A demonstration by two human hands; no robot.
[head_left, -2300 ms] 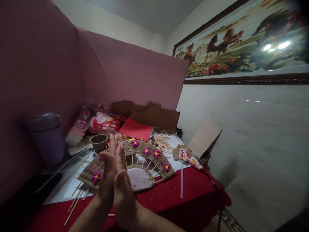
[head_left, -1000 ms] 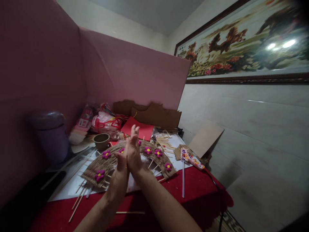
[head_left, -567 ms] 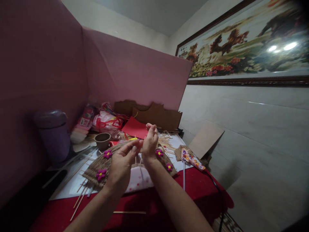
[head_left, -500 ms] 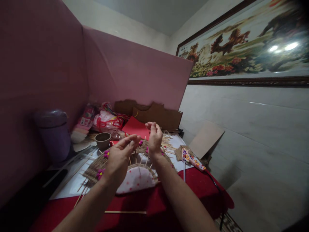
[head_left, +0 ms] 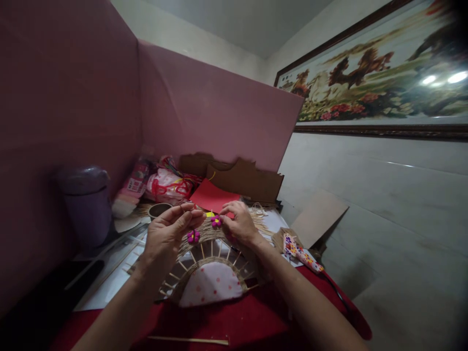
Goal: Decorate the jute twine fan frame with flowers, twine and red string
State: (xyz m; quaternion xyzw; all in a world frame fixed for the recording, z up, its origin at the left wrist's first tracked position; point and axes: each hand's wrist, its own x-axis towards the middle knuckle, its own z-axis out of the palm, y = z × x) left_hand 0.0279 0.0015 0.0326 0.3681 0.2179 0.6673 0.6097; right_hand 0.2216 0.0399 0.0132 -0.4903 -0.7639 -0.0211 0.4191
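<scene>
Two pink flowers (head_left: 193,236) (head_left: 216,221) sit on the twine band of the woven fan (head_left: 204,265), which lies on the red tabletop (head_left: 234,319) right in front of me, its spotted fabric centre toward 6 o'clock. My left hand (head_left: 166,234) comes in from 9 o'clock, thumb and fingers pinched almost closed at the fan's upper rim. I cannot tell whether they grip the rim itself or some small piece. I take it this hand is steadying the band. My right hand (head_left: 239,224) lies over the band at about 1 o'clock, half curled, fingertips down beside the upper flower and not closed round anything I can see, probably pressing that spot flat.

A flower-patterned glue gun (head_left: 302,253) rests at 3 o'clock, near the right hand, likely kept within reach. A loose stick (head_left: 188,340) lies at 6 o'clock. Beyond the rim are a brown cup (head_left: 159,209) at 11 o'clock, red paper (head_left: 214,196) at 12 and a purple container (head_left: 86,202) toward 10.
</scene>
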